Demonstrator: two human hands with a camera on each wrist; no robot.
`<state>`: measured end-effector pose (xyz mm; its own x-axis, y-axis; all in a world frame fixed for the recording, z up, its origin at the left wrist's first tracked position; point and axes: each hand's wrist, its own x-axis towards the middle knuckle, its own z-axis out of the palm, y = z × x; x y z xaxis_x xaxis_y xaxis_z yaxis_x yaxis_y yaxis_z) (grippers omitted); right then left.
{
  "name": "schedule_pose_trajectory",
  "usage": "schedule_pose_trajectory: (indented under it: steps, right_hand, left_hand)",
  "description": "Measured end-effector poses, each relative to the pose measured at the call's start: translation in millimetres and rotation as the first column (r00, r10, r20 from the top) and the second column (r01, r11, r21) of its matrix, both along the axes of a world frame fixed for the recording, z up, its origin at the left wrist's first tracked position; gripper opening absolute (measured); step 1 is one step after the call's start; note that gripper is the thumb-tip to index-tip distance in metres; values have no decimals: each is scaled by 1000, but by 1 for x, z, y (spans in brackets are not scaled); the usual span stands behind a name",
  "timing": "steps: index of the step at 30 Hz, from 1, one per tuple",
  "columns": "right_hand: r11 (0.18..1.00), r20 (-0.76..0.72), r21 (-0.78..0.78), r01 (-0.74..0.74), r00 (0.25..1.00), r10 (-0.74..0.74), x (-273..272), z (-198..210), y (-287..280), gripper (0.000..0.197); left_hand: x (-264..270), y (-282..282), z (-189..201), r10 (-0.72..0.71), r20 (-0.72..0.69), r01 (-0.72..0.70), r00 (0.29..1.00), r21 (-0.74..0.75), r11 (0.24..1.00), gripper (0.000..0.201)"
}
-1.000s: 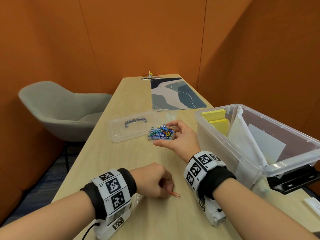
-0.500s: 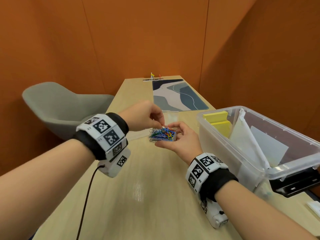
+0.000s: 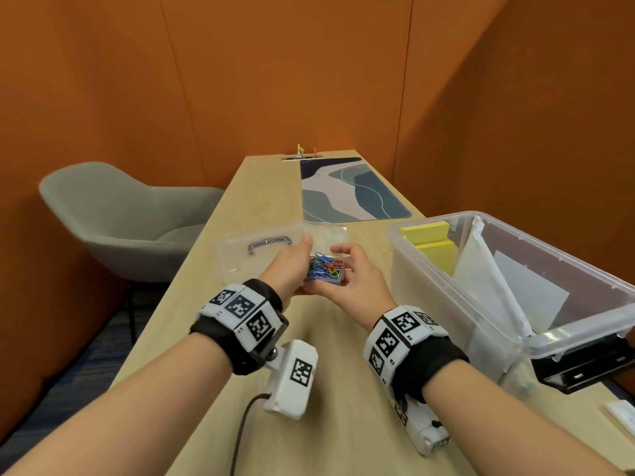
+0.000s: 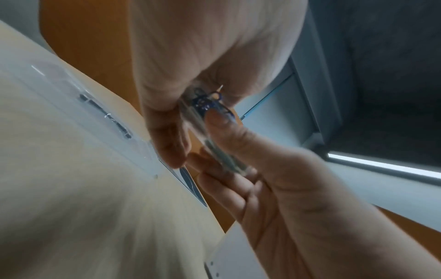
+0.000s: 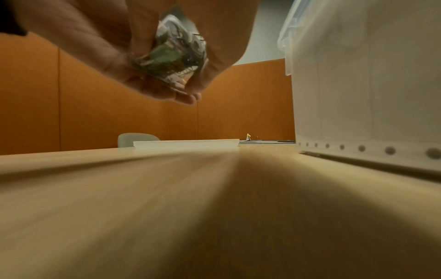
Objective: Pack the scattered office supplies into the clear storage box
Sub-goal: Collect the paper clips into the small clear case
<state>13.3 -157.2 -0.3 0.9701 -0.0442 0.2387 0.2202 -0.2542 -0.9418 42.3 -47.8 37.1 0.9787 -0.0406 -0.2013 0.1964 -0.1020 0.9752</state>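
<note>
A small clear case of coloured paper clips (image 3: 324, 269) is held above the table between both hands. My left hand (image 3: 296, 266) grips its left side, thumb up along the edge and fingers underneath. My right hand (image 3: 354, 273) cups its right side with the thumb on the rim. In the left wrist view the case (image 4: 212, 136) shows edge-on between my left fingers (image 4: 169, 136) and the right thumb. From the right wrist the case (image 5: 176, 56) sits in my palm. The clear storage box (image 3: 457, 290) stands open to the right, holding yellow note pads (image 3: 434, 250) and white paper (image 3: 488, 280).
The box's clear lid with a dark handle (image 3: 261, 249) lies flat just behind the hands. A patterned desk mat (image 3: 350, 190) covers the far table, with a clip (image 3: 301, 154) at its end. A grey chair (image 3: 130, 221) stands left of the table.
My left hand lifted an orange paper clip from the near table and carried it over the case. That hand now grips the case's left side. My right hand kept hold of the case.
</note>
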Motion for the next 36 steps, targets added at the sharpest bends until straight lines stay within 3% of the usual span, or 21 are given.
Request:
schedule_pose_trajectory:
  steps: [3, 5, 9, 15, 17, 19, 21, 25, 29, 32, 34, 36]
  right_hand:
    - [982, -98, -181, -53, 995, 36, -1, -2, -1, 87]
    - [972, -199, -193, -134, 975, 95, 0, -4, 1, 101]
    - [969, -281, -183, -168, 953, 112, 1, -3, 3, 108]
    - [992, -226, -30, -121, 968, 111, -2, 5, 2, 87]
    - [993, -178, 87, -79, 980, 94, -1, 4, 1, 63]
    - [985, -141, 170, -27, 989, 51, 1, 3, -2, 25]
    - [978, -125, 209, 14, 992, 13, 2, 3, -4, 17]
    - [949, -157, 315, 17, 987, 35, 2, 4, -2, 46]
    - [922, -210, 385, 47, 977, 38, 3, 4, 2, 51]
    - [917, -277, 389, 84, 960, 29, 10, 0, 5, 89]
    - [915, -306, 383, 125, 952, -2, 21, -11, 3, 101]
    - [936, -333, 326, 129, 943, -14, 20, -10, 2, 100]
  left_hand:
    - [1, -6, -6, -51, 15, 47, 999, 187, 981, 61]
    - [0, -8, -9, -58, 7, 54, 998, 264, 963, 74]
    - [-6, -15, -12, -85, -45, 93, 995, 242, 966, 69]
    - [-13, -7, -8, -63, -100, 54, 993, -89, 995, 58]
    - [-13, -4, -10, -68, -150, 29, 986, -251, 968, 56]
    - [-13, -3, -11, -67, -182, -5, 981, -368, 930, 54]
    - [-14, -4, -10, -63, -202, -34, 977, -445, 895, 53]
    - [-17, -4, -11, -79, -210, -44, 974, -526, 850, 47]
    - [-17, 1, -12, -97, -220, -49, 971, -579, 814, 38]
    - [-15, 4, -13, -103, -240, -68, 965, -611, 788, 36]
    - [-16, 3, -13, -119, -243, -54, 963, -605, 794, 31]
    - [-16, 0, -15, -139, -221, -4, 965, -544, 839, 13]
